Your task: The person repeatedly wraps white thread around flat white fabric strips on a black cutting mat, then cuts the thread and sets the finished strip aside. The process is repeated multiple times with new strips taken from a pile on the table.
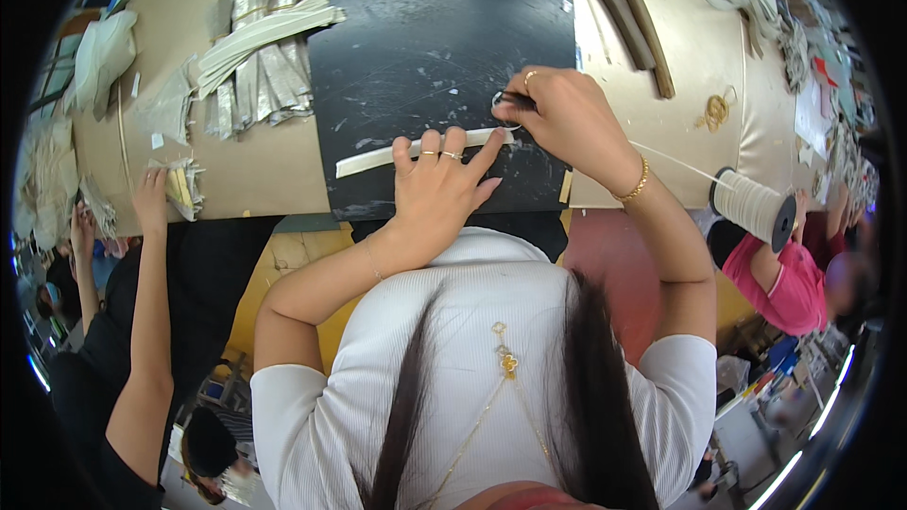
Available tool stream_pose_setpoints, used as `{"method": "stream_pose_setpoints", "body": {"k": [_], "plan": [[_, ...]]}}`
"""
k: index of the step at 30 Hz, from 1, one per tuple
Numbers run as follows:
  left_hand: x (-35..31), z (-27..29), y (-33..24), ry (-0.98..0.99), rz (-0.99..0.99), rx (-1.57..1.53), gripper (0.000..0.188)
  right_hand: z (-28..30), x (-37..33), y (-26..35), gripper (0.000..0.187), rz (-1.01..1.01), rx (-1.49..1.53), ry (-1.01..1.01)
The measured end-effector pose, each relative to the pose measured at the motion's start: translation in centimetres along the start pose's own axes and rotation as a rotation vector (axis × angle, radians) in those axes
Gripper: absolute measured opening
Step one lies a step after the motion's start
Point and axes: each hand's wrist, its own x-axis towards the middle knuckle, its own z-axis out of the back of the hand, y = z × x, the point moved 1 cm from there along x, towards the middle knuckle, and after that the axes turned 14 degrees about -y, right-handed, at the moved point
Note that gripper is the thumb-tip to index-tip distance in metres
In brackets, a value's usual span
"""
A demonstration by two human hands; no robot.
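Pressed flat on a narrow white fabric strip (367, 162), my left hand (437, 187) has its fingers spread along it. The strip lies slantwise on a black work mat (435, 47). Just beyond the strip's right end, my right hand (572, 118) is closed in a pinch. Between its fingers shows a small dark tool (519, 101); its exact kind is partly hidden. A white cord (678, 159) stretches from a spool (751, 206) at the right toward my right wrist and passes behind it. A bit of white cord also shows by the right fingertips.
Bundled pale strips (260, 47) lie left of the mat. Two brown rolls (641, 24) and a small coil of gold elastic bands (715, 111) are at the right. A co-worker's hand (149, 198) touches a small stack of strips (182, 191) at the left.
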Motion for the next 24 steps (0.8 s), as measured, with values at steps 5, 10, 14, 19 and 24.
{"method": "stream_pose_setpoints", "body": {"k": [5,10,14,19,24], "plan": [[-0.7,1.2,1.8,0.013,0.085,0.014,0.059,0.6,1.2,1.1,0.023,0.021,0.076,0.022],[-0.1,0.7,2.0,0.023,0.089,-0.062,0.054,2.7,-2.3,-0.1,0.022,-0.095,-0.219,0.052],[0.8,0.8,2.7,-0.018,0.021,-0.106,0.048,3.1,-5.8,-2.8,0.024,-0.179,-0.462,-0.126],[1.8,1.1,5.6,-0.077,-0.269,-0.307,0.038,1.3,-4.3,-2.6,0.024,-0.057,-0.280,-0.381],[2.9,-0.3,8.3,-0.049,-0.569,-0.297,0.032,-2.3,-0.5,-2.4,0.027,0.149,-0.137,-0.228]]}}
